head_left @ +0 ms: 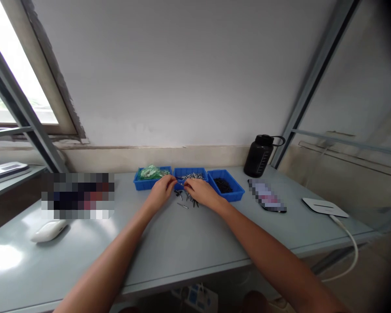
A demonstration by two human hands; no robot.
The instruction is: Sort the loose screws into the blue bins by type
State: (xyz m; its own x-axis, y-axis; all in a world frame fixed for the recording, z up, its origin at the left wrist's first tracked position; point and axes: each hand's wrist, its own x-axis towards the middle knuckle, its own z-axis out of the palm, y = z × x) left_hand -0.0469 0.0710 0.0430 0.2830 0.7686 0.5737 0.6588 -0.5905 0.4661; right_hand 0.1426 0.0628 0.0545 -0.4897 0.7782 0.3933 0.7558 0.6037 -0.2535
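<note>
My left hand and my right hand meet in front of the middle blue bin. Both are closed in a pinch, with a small slender metal piece spanning their fingertips; its exact kind is too small to tell. Thin silvery metal pieces fill the middle bin. Below my fingers lie a single metal pin, small black parts and a loose cluster of metal and black pieces, partly hidden by my right hand. Black parts fill the right blue bin.
The left blue bin holds a green plastic bag. Rightward stand a black bottle, a phone and a white pad with a cable. A white rounded object and a pixelated item lie left on the grey table.
</note>
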